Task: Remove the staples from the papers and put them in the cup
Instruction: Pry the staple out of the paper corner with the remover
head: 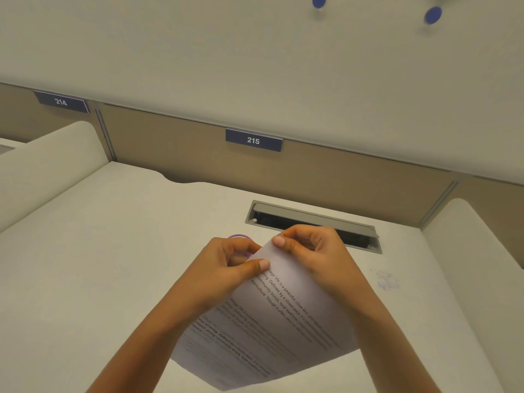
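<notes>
Above the counter [113,251], near its middle, the papers [278,321] hang in the air, with both hands at their far corner. The left hand [226,268] pinches that corner between thumb and fingers. The right hand [314,256] nips the very tip beside it, fingers curled tight. I cannot see the staple; if it is there, the fingertips cover it. The cup [239,237], purple at the rim, stands on the counter just behind the left hand and is mostly hidden by it.

The likeliest mishap, to my eye, is a torn corner, because bare fingers prying at thin sheets pull on the paper as much as on the metal. A staple that comes loose suddenly could prick a fingertip. It could also flick away. The open cable slot [312,225] lies just behind the right hand, and anything small dropped in there would be hard to get back. The hanging sheets could also brush the cup if the hands swing left.

Room is fair. Bare counter spreads wide to the left and some to the right, where an ink smudge [385,280] marks it. Padded dividers close both sides, and the back panel [198,154] with its 215 label [253,140] shuts off the far edge.
</notes>
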Demonstrator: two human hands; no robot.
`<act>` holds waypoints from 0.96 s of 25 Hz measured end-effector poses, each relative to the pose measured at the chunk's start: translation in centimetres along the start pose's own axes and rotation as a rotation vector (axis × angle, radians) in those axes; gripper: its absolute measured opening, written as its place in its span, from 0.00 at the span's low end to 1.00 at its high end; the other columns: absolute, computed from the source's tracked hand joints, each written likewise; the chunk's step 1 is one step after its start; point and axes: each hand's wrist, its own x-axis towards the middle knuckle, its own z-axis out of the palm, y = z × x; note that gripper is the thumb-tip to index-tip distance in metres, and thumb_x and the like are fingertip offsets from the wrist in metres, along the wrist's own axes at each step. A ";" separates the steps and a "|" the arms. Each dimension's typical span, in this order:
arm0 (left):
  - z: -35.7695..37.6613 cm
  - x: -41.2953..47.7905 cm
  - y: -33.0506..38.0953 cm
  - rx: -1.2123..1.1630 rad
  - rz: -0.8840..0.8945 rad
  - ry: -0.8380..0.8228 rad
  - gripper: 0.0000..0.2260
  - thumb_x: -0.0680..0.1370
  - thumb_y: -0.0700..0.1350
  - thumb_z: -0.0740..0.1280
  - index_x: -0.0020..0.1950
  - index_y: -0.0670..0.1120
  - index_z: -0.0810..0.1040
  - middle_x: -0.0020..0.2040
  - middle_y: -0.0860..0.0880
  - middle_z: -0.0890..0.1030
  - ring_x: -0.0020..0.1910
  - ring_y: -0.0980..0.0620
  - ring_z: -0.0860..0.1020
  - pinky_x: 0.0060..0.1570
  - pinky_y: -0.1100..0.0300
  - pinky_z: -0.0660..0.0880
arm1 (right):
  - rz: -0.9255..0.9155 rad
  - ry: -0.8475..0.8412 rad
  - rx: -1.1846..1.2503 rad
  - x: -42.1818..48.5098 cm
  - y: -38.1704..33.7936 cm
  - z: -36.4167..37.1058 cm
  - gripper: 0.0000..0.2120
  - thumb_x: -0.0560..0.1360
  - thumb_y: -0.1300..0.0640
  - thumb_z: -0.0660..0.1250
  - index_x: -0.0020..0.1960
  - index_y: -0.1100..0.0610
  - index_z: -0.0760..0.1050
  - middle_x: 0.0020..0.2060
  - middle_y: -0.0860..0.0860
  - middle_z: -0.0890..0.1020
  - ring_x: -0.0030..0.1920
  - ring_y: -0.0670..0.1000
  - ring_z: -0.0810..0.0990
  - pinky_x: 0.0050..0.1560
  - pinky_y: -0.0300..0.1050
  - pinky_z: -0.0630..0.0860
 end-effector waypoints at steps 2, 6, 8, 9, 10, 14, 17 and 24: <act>0.0 -0.3 0.1 -0.003 0.004 0.009 0.08 0.76 0.49 0.68 0.51 0.48 0.82 0.42 0.50 0.87 0.38 0.48 0.86 0.38 0.59 0.79 | 0.015 0.000 0.009 -0.2 -0.1 0.0 0.11 0.77 0.51 0.66 0.41 0.56 0.82 0.35 0.52 0.84 0.35 0.50 0.80 0.38 0.46 0.76; 0.1 -0.7 -0.3 0.071 0.035 0.092 0.07 0.76 0.52 0.68 0.50 0.52 0.82 0.44 0.53 0.87 0.39 0.50 0.86 0.40 0.58 0.81 | -0.020 0.185 -0.070 -0.6 0.1 0.6 0.11 0.77 0.45 0.62 0.44 0.48 0.80 0.39 0.43 0.83 0.38 0.43 0.81 0.37 0.38 0.78; 0.1 -0.9 -0.5 0.133 0.087 0.181 0.06 0.76 0.53 0.68 0.50 0.54 0.81 0.43 0.55 0.87 0.38 0.54 0.85 0.41 0.59 0.81 | -0.071 0.359 -0.143 -1.2 -0.3 1.2 0.09 0.75 0.41 0.63 0.44 0.44 0.78 0.41 0.40 0.82 0.43 0.40 0.80 0.36 0.32 0.77; 0.2 -1.0 -0.6 0.163 0.118 0.232 0.07 0.76 0.54 0.67 0.50 0.55 0.81 0.43 0.56 0.87 0.38 0.55 0.85 0.42 0.59 0.82 | -0.105 0.395 -0.154 -1.6 -0.4 1.7 0.10 0.74 0.40 0.63 0.44 0.45 0.77 0.41 0.40 0.82 0.43 0.41 0.80 0.35 0.31 0.76; 0.4 -1.2 -0.5 0.199 0.153 0.280 0.07 0.76 0.55 0.67 0.50 0.55 0.81 0.43 0.57 0.86 0.39 0.56 0.85 0.42 0.59 0.82 | -0.133 0.397 -0.156 -1.9 -0.5 2.2 0.11 0.73 0.40 0.64 0.44 0.46 0.78 0.40 0.41 0.82 0.41 0.42 0.80 0.36 0.32 0.76; 2.1 -2.2 -0.3 0.394 0.280 0.421 0.19 0.73 0.63 0.59 0.58 0.59 0.80 0.49 0.59 0.85 0.45 0.56 0.84 0.45 0.58 0.82 | -0.114 0.375 -0.061 -2.4 -0.5 4.1 0.16 0.68 0.37 0.66 0.47 0.47 0.78 0.41 0.41 0.83 0.44 0.42 0.82 0.41 0.35 0.79; 3.4 -3.1 -0.1 0.421 0.317 0.455 0.17 0.74 0.61 0.64 0.62 0.61 0.78 0.52 0.62 0.84 0.48 0.61 0.82 0.50 0.59 0.80 | -0.072 0.374 0.061 -2.3 -0.3 3.9 0.10 0.70 0.41 0.67 0.47 0.45 0.79 0.42 0.40 0.84 0.48 0.42 0.82 0.44 0.35 0.80; 1.9 -2.6 0.5 0.597 0.456 0.618 0.19 0.74 0.58 0.64 0.63 0.54 0.78 0.59 0.55 0.78 0.57 0.55 0.75 0.54 0.61 0.74 | 0.044 0.181 0.212 -2.3 -1.1 0.8 0.08 0.77 0.54 0.66 0.51 0.53 0.83 0.45 0.48 0.86 0.47 0.50 0.85 0.47 0.44 0.81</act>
